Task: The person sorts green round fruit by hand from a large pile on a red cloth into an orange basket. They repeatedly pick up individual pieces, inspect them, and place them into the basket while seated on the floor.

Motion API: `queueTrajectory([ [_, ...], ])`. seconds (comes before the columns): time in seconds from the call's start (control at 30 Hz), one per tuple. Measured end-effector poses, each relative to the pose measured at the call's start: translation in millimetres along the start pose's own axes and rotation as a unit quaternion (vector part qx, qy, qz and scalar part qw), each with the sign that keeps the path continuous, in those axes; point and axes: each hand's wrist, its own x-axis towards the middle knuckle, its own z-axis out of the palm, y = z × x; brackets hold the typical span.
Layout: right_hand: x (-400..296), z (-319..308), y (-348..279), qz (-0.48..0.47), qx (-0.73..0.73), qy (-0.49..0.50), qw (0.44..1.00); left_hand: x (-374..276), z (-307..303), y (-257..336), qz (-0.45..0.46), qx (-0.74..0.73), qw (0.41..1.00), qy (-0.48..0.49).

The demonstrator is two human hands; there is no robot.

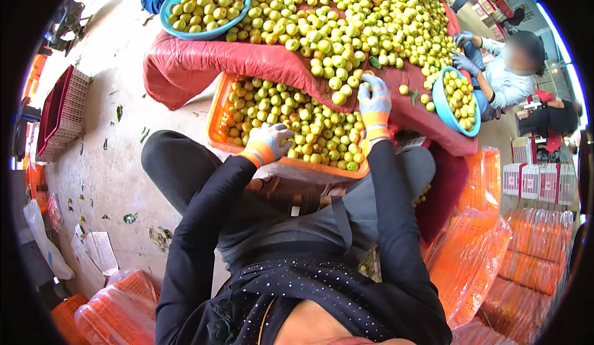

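Yellow-green round fruits lie heaped on a table with a padded red cover. Below its near edge, between my knees, an orange plastic crate is filled with the same fruits. My left hand, in a grey and orange striped glove, rests at the crate's near left rim, its fingers over the fruits; what it may hold is hidden. My right hand, gloved alike, reaches to the table edge beside a few fruits at the crate's right end. Its fingertips are near a fruit, and whether they grip it cannot be told.
Blue plastic baskets of fruit stand at the table's left and right. A gloved co-worker sits at the right; another person is partly visible at the upper left. Plastic-wrapped orange crates are stacked at right. A red-rimmed crate stands left.
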Motion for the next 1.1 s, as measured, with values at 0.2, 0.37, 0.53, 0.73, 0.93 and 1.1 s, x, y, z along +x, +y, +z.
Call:
queueTrajectory([
  [0.2, 26, 37, 75, 0.131, -0.156, -0.188, 0.961, 49, -26, 27, 0.037, -0.13, 0.979, 0.152],
  [0.37, -3, 25, 27, -0.004, -0.155, -0.09, 0.984, 98, -61, 21, -0.005, -0.164, 0.965, 0.207],
  [0.53, 24, 21, 17, -0.086, 0.067, -0.078, 0.991, 180, -63, 4, 0.032, -0.093, 0.951, 0.292],
  [0.73, 61, 90, 63, -0.035, -0.054, -0.047, 0.997, 228, -59, 12, -0.097, 0.066, 0.987, 0.107],
  [0.93, 34, 72, 29, -0.065, 0.052, -0.116, 0.99, 200, -40, 15, 0.085, 0.032, 0.982, 0.163],
  [1.1, 26, 35, 37, -0.074, 0.132, -0.175, 0.973, 188, -45, 17, 0.142, -0.148, 0.973, 0.101],
])
